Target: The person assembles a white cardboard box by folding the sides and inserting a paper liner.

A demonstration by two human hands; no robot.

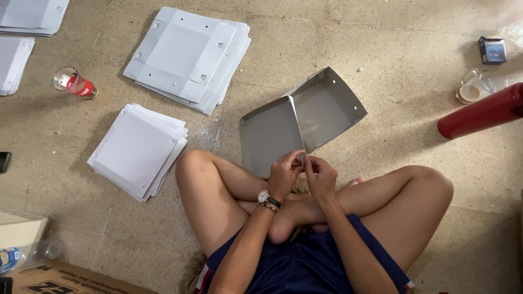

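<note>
I sit cross-legged on a concrete floor. A grey flat cardboard box blank (305, 117), half folded with its flaps up, stands in front of my knees. My left hand (284, 173), with a watch at the wrist, and my right hand (321, 177) both pinch the near corner of the blank, fingertips touching at the fold. A stack of grey punched blanks (188, 54) lies farther off on the left, and a stack of plain white sheets (139, 149) lies beside my left knee.
A red tube (479, 111) lies at the right, with a glass cup (479, 86) and a small dark box (492, 50) behind it. A red cup (75, 84) lies tipped at the left. More sheet piles (27, 16) and cardboard boxes (65, 277) line the left edge.
</note>
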